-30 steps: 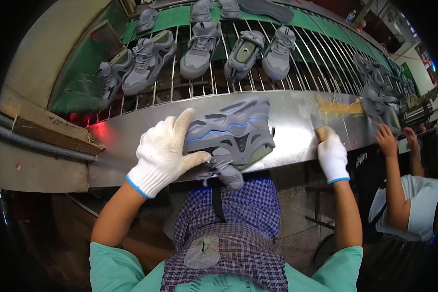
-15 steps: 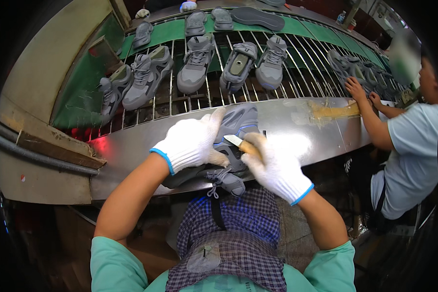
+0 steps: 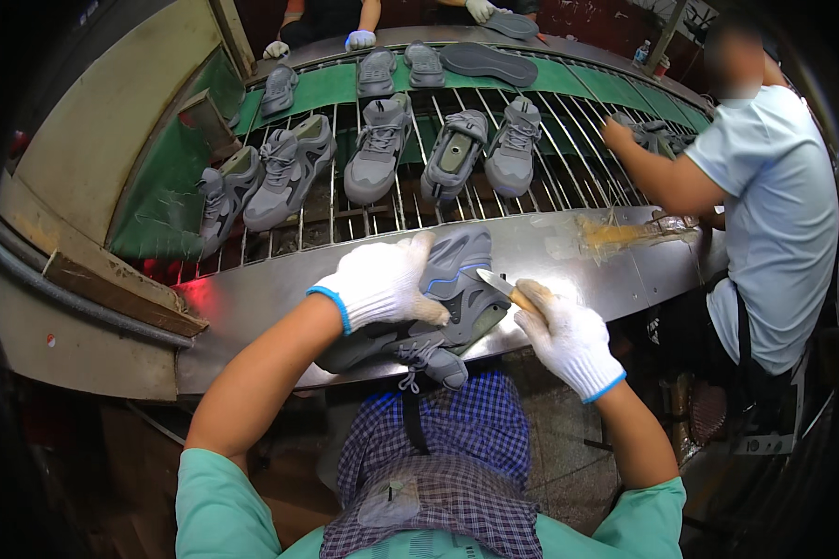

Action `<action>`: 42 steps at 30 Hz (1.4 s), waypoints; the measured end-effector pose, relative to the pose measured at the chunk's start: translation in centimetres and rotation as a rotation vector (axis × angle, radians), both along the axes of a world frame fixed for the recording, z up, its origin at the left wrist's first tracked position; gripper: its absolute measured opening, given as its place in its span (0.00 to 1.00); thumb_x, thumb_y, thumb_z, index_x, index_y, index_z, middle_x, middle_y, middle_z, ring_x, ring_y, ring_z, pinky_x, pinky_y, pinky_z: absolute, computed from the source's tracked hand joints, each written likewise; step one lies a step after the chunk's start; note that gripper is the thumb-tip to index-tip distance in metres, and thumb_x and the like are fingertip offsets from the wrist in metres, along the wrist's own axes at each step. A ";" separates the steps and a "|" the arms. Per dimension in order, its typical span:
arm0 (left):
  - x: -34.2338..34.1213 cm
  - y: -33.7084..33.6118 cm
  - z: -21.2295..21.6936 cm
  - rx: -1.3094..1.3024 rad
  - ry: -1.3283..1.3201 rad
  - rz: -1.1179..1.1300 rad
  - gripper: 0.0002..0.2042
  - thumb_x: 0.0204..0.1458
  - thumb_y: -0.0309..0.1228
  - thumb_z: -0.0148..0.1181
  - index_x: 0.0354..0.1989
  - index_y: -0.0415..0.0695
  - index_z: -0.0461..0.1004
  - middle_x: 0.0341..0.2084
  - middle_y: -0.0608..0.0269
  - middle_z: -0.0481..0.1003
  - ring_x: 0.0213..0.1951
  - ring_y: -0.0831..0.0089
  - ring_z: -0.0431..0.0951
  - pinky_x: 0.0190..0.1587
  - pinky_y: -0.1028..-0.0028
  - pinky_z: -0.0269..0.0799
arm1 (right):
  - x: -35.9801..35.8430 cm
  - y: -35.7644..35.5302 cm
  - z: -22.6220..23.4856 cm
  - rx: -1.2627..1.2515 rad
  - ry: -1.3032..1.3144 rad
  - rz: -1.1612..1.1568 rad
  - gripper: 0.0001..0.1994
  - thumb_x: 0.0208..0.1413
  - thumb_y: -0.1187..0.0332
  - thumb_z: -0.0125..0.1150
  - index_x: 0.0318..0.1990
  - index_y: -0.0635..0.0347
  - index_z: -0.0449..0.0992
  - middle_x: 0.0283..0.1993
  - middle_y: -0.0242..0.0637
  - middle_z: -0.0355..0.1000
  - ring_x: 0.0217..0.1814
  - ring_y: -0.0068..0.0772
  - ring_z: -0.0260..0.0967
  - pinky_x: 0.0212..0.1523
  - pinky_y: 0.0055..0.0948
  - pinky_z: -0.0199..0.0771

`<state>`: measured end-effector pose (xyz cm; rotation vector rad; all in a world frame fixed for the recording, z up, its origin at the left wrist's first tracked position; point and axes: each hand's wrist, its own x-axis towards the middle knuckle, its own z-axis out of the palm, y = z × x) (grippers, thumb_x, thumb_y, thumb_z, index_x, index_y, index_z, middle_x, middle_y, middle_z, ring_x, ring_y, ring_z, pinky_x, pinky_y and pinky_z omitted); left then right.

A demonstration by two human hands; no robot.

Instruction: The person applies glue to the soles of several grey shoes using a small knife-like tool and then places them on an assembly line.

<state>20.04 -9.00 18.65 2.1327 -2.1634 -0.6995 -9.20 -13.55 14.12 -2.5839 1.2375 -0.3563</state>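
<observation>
Left hand (image 3: 382, 284) in white knit glove, thumb and forefinger spread wide, gripping a grey shoe (image 3: 464, 303) that lies on its side on the metal ledge (image 3: 569, 279) — sole turned away from the person, laced tongue out over the near edge. Right hand (image 3: 569, 340), also gloved, closed around the wooden handle of a short knife (image 3: 502, 284); blade tip close by the shoe's blue line — contact cannot be told. More grey shoes (image 3: 378, 154) stand on the rods beyond.
</observation>
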 end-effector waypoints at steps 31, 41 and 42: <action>-0.2 -0.4 0.5 0.086 -0.040 0.048 0.52 0.43 0.49 0.79 0.74 0.40 0.57 0.56 0.34 0.79 0.51 0.39 0.83 0.54 0.52 0.81 | 4.9 -0.5 1.7 0.152 -0.096 0.385 0.27 0.64 0.68 0.66 0.71 0.51 0.73 0.37 0.48 0.80 0.39 0.46 0.83 0.38 0.42 0.83; 0.5 0.6 0.6 0.108 -0.087 0.032 0.54 0.48 0.52 0.77 0.79 0.43 0.51 0.50 0.32 0.81 0.47 0.37 0.85 0.51 0.50 0.82 | 3.8 -0.7 -3.4 0.251 -0.364 0.367 0.26 0.70 0.62 0.62 0.73 0.44 0.70 0.41 0.45 0.81 0.30 0.37 0.80 0.29 0.36 0.81; 0.6 0.6 0.4 0.097 -0.090 0.047 0.54 0.48 0.52 0.76 0.78 0.43 0.51 0.50 0.32 0.81 0.47 0.37 0.85 0.51 0.50 0.82 | 2.8 -0.9 -0.7 0.071 -0.094 0.300 0.25 0.69 0.62 0.63 0.72 0.38 0.72 0.32 0.42 0.80 0.22 0.40 0.78 0.22 0.38 0.78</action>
